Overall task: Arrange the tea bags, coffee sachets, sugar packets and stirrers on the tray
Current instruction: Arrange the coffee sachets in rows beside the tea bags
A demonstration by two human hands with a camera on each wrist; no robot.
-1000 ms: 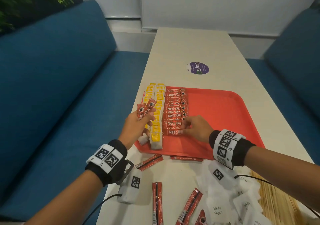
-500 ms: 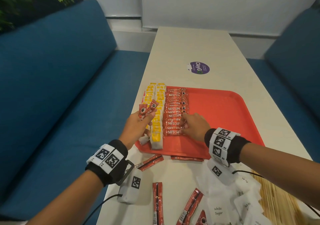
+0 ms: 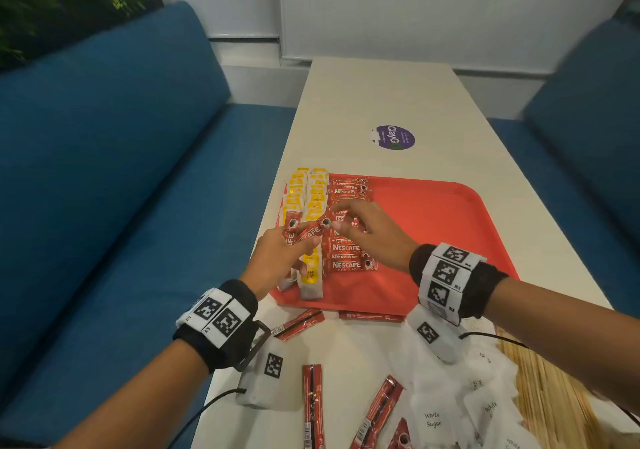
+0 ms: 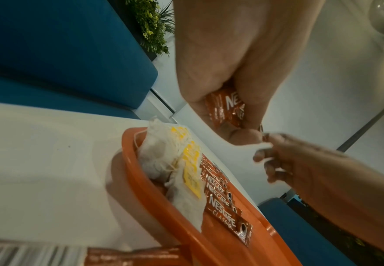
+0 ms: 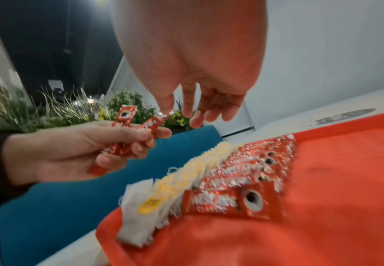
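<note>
A red tray [image 3: 433,240] lies on the white table. Yellow-tagged tea bags [image 3: 311,199] fill two rows along its left edge, with a row of red Nescafe coffee sachets [image 3: 348,263] beside them. My left hand [image 3: 298,242] hovers over the tea bags and grips two coffee sachets [image 3: 306,234] [image 4: 227,111] [image 5: 124,118]. My right hand [image 3: 334,221] has come across from the right, and its thumb and forefinger pinch the top end of one held sachet [image 5: 158,119].
Loose coffee sachets [image 3: 313,410] lie on the table in front of the tray. White sugar packets [image 3: 433,417] and wooden stirrers [image 3: 554,396] sit at the near right. A purple sticker [image 3: 394,137] is beyond the tray. Blue sofas [image 3: 104,171] flank the table.
My right hand has lifted off the sachet row on the tray and moved up and left to the sachets in my left hand. The left hand has barely moved.
</note>
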